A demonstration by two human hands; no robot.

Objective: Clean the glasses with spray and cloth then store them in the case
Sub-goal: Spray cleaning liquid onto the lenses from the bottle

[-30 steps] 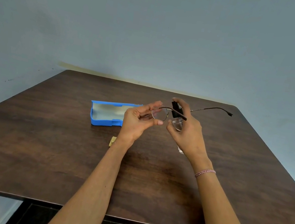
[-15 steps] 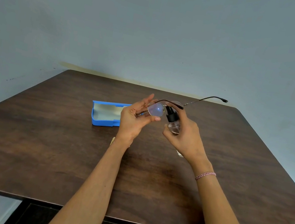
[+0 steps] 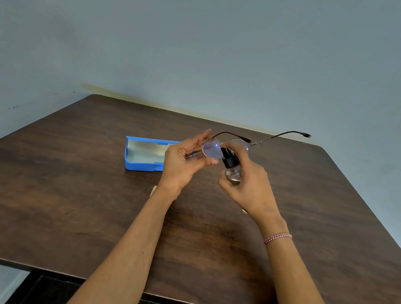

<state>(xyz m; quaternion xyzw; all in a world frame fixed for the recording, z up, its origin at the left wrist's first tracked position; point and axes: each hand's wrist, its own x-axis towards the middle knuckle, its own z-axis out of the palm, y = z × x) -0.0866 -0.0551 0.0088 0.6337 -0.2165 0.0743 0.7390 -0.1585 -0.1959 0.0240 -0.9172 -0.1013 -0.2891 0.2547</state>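
Observation:
Thin metal-framed glasses (image 3: 210, 147) with round lenses are held above the table, one temple arm sticking out to the upper right. My left hand (image 3: 184, 161) pinches the frame at the left lens. My right hand (image 3: 247, 184) grips a small clear spray bottle (image 3: 231, 169) with a black nozzle, the nozzle close to the left lens and a finger on top of it. The open blue case (image 3: 144, 154) lies on the table behind my left hand. A small yellowish piece (image 3: 152, 191), perhaps the cloth, peeks out beside my left wrist.
The dark wooden table (image 3: 50, 205) reaches to a grey-blue wall. Its near edge runs along the bottom of the view, with dark floor below. Bare tabletop lies to the left and right of my arms.
The glasses turned so a lens faces me and rose slightly. My right hand brought the spray bottle's nozzle up against the left lens.

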